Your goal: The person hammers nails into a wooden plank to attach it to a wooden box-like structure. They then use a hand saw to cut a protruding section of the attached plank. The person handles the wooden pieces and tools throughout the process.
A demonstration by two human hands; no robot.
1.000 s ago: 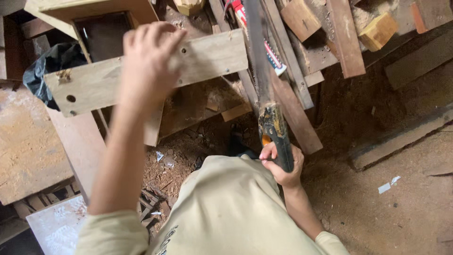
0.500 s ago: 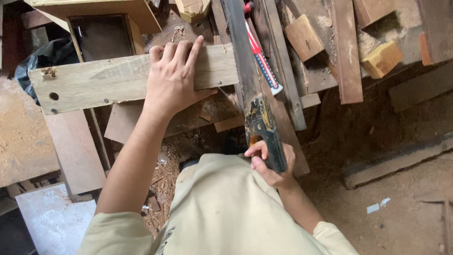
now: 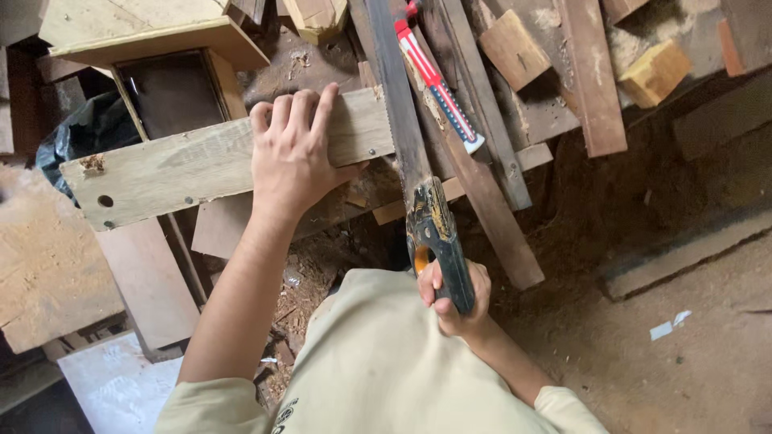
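Observation:
My left hand (image 3: 296, 154) lies flat, fingers spread, on a pale wooden plank (image 3: 161, 173) that runs across the left half of the view. My right hand (image 3: 454, 293) grips the dark worn handle of a handsaw (image 3: 406, 137). The saw's long dark blade runs up along the plank's right end, right beside my left thumb. Its far tip is out of view at the top.
A red, white and blue tool (image 3: 438, 84) lies beside the blade. Dark planks (image 3: 482, 185) and wood offcuts (image 3: 655, 72) crowd the upper right. A wooden box (image 3: 169, 56) stands at the upper left, a black bag (image 3: 84, 133) beside it. Sawdust covers the dirt floor (image 3: 691, 354).
The saw and my right hand have drawn back and down toward my body. My left hand has stayed pressed on the plank while the view shifted slightly.

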